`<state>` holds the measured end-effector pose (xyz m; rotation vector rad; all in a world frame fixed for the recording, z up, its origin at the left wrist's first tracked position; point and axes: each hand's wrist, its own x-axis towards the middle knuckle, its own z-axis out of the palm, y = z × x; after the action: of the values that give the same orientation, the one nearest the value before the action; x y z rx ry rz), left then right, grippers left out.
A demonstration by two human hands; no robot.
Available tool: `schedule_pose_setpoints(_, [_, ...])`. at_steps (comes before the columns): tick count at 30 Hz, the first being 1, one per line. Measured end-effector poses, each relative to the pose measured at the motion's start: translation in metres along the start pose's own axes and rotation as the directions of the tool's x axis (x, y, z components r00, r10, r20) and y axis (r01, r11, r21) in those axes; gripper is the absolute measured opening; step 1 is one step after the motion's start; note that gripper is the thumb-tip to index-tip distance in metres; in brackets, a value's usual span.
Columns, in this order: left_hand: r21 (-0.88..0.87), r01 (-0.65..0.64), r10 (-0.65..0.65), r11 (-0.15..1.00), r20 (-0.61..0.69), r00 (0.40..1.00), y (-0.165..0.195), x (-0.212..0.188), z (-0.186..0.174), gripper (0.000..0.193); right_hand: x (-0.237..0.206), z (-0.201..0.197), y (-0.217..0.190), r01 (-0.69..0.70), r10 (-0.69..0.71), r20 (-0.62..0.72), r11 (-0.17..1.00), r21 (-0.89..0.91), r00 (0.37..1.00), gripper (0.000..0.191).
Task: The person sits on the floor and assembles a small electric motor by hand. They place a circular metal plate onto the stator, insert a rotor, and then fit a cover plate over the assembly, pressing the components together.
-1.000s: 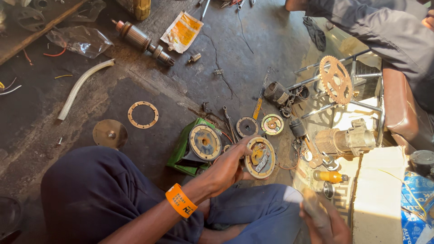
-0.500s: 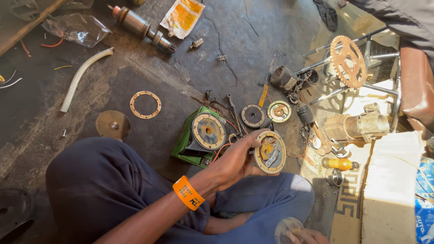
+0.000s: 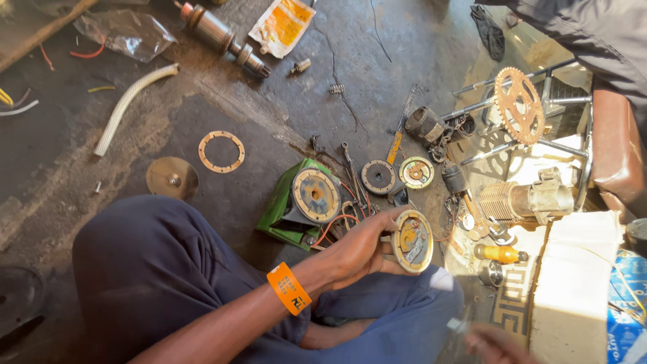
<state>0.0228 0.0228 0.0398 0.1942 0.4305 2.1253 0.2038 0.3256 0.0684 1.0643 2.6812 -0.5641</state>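
Head view: a seated person in dark blue trousers works over a stained, cracked concrete floor (image 3: 202,222) strewn with motor parts. The left hand (image 3: 360,253), an orange wristband (image 3: 288,288) on its wrist, has its fingers curled around the rim of a round brass-coloured metal plate with small fittings on its face (image 3: 412,241), held tilted on edge above the lap, near the floor's lower right part. The right hand (image 3: 495,344) shows only as a blur at the bottom edge; whether its fingers are spread or clenched cannot be told.

Just to the left of the held plate a green metal housing topped by a round tan disc (image 3: 306,202) lies on the floor, red wires trailing from it toward the hand. Beyond the plate, toward the middle of the floor, sit a dark grey round disc (image 3: 378,176) and, touching it, a smaller yellow-green round disc (image 3: 416,172). A flat tan ring gasket (image 3: 221,152) and a dull brass round cover (image 3: 172,178) lie well apart to the left. A white ribbed hose (image 3: 131,104) runs toward the upper left corner, and a cylindrical motor armature (image 3: 222,37) rests near the top edge beside a yellow and white plastic packet (image 3: 282,25). At the right, a rusty toothed sprocket (image 3: 519,104) stands above a finned metal cylinder (image 3: 526,201), with a small yellow bottle (image 3: 500,253) lying below it.
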Motion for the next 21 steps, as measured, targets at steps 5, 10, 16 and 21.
schedule_pose_setpoints(5, [-0.047, 0.006, -0.003, 0.999, 0.06, 0.998, -0.009, 0.001, 0.001, 0.056, -0.029, -0.05, -0.072, 0.471, -0.413, -0.283, 0.864, 0.18, 0.866, 0.023])
schedule_pose_setpoints(10, [-0.052, 0.013, -0.01, 0.999, 0.061, 0.998, -0.013, 0.002, 0.001, 0.057, -0.029, -0.051, -0.147, 0.598, -0.577, -0.158, 0.774, 0.207, 0.802, 0.028])
schedule_pose_setpoints(16, [-0.01, -0.002, 0.003, 1.0, 0.093, 0.996, -0.019, 0.004, 0.001, 0.058, -0.021, -0.048, -0.159, 0.634, -0.631, -0.067, 0.769, 0.081, 0.773, 0.029])
schedule_pose_setpoints(21, [-0.018, -0.018, 0.019, 1.0, 0.061, 0.998, -0.024, 0.005, 0.0, 0.059, -0.016, -0.042, -0.157, 0.576, -0.582, -0.011, 0.802, 0.157, 0.813, 0.031])
